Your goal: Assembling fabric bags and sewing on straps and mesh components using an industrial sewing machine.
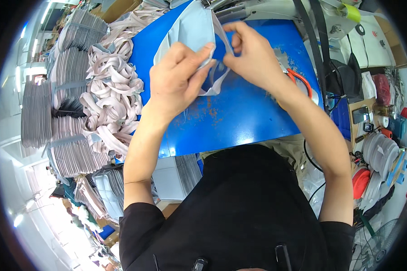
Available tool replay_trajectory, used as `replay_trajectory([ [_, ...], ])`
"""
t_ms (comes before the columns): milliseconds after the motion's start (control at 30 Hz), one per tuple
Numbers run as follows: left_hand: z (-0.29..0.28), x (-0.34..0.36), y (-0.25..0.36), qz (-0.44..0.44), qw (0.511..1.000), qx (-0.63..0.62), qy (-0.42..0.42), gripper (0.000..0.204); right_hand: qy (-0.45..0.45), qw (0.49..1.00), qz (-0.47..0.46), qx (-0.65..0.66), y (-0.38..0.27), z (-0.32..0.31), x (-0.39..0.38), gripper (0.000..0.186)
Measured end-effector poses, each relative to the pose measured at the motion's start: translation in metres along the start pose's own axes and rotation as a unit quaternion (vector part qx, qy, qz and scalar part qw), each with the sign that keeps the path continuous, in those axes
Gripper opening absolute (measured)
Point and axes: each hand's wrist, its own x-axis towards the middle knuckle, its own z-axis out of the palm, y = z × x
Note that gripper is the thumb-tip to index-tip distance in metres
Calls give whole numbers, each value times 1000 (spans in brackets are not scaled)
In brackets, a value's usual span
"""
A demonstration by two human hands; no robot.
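Note:
A pale grey-blue fabric panel (192,27) lies at the far side of the blue tabletop, its far tip under the metal parts of a sewing machine (253,10). My left hand (178,74) pinches the panel's near edge between thumb and fingers. A narrow light fabric strip (218,86) loops down beside the panel, between my hands. My right hand (248,52) has its fingers curled, with thumb and forefinger closed on the strip's upper part. Right of that wrist lie orange-handled scissors (299,81), partly covered by my forearm.
Long pale fabric strips (111,90) are heaped along the left table edge, beside tied stacks of grey fabric pieces (70,74). More folded pieces (176,176) sit below the table. Black straps (312,40) hang at right, near a phone (361,115) and assorted tools.

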Motion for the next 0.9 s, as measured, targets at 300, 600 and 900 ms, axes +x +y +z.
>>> replay_trajectory([
  [300,15,3,12,100,983,110,-109,33,-38,925,129,355,-4,-2,-43,22],
  [600,14,28,-19,84,986,75,-124,46,-52,929,106,350,13,18,-1,26],
  [900,23,55,-61,73,983,99,-139,23,17,864,165,475,12,39,40,26],
])
